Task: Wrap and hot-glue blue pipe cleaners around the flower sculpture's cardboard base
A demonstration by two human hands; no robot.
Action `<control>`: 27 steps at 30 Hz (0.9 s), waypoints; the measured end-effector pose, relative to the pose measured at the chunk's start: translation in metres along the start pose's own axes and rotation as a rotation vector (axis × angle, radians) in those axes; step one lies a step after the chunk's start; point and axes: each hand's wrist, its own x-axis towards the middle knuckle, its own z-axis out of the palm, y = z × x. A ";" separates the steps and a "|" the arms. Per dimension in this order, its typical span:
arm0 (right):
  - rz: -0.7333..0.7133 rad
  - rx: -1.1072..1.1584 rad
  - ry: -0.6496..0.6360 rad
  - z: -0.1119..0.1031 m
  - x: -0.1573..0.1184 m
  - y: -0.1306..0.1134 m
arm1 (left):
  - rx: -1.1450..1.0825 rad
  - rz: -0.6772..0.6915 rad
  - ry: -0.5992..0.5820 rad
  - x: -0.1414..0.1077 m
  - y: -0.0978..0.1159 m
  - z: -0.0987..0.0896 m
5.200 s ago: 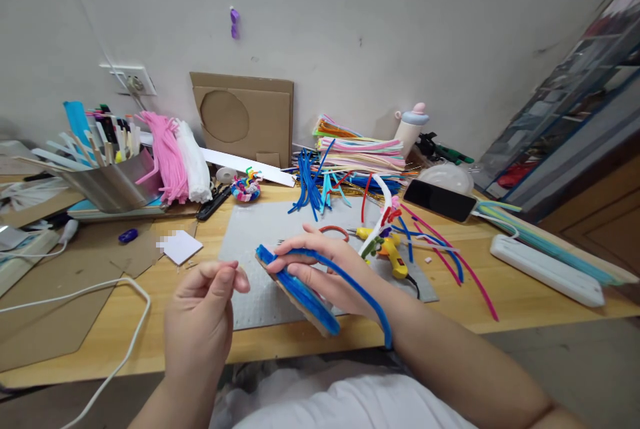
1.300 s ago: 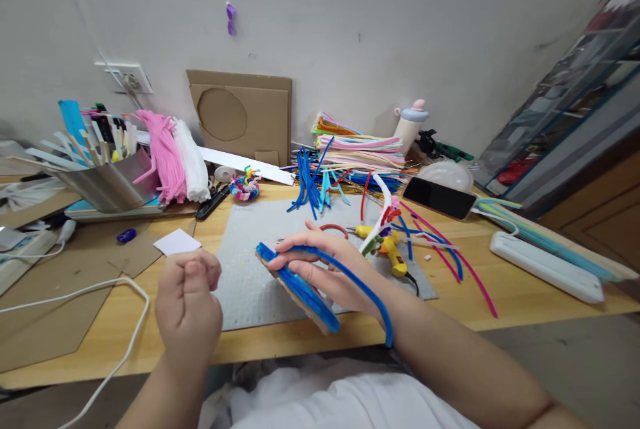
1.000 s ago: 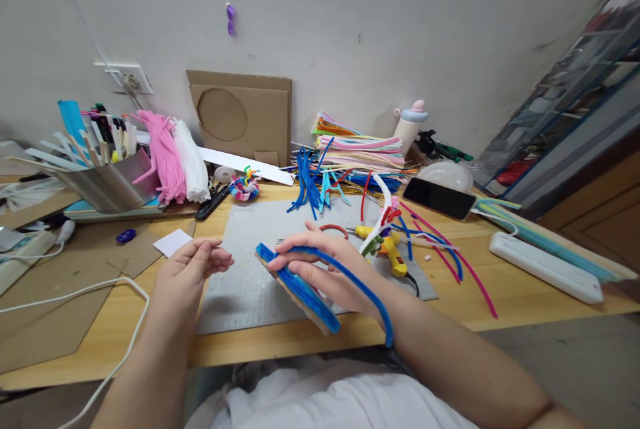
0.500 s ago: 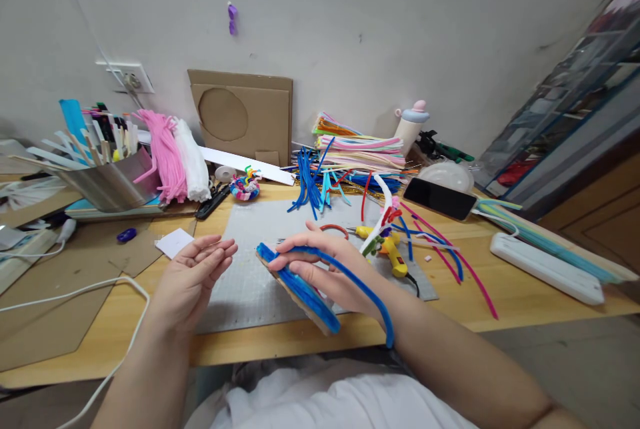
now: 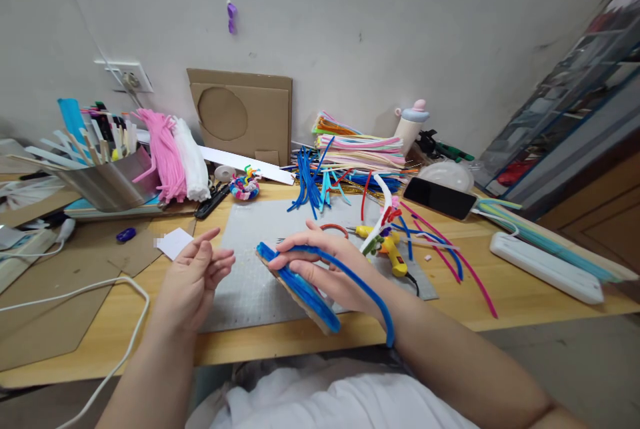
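My right hand (image 5: 330,262) grips a flat cardboard piece (image 5: 295,299) faced with blue pipe cleaners, tilted above the mat. A loose blue pipe cleaner (image 5: 365,289) curves from its top end, between my fingers, and hangs over my right wrist. Apart from the piece, to its left, my left hand (image 5: 197,275) is held palm up with fingers spread and nothing visible in it. Below both hands lies a grey cutting mat (image 5: 240,295). A yellow glue gun (image 5: 397,259) rests just beyond my right wrist, beside a white pipe cleaner form (image 5: 385,192).
Bundles of pipe cleaners (image 5: 360,149) are piled at the back. A phone (image 5: 440,199) and a white power strip (image 5: 545,269) lie on the right. At left stand a metal container of sticks (image 5: 110,185) and pink pipe cleaners (image 5: 163,159). A white cable (image 5: 143,309) loops near my left forearm.
My left hand has turned slightly and its fingers have spread apart, with the index finger raised. The right hand and the blue-covered piece have stayed nearly still.
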 end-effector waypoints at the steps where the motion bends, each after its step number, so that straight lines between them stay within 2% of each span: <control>1: 0.000 0.000 0.001 0.000 0.000 0.000 | -0.005 -0.003 0.000 0.000 0.000 0.001; 9: -0.003 0.001 0.008 0.000 0.000 0.001 | -0.060 -0.024 -0.008 -0.004 0.002 0.008; 18: -0.011 -0.012 -0.003 -0.001 0.000 0.001 | 0.029 -0.046 0.035 -0.005 0.000 0.009; 24: -0.007 -0.015 -0.010 -0.001 0.000 0.001 | 0.159 0.011 -0.019 -0.008 -0.003 0.007; 27: -0.015 -0.018 -0.012 -0.001 0.000 0.001 | 0.266 0.082 0.003 -0.005 -0.005 0.003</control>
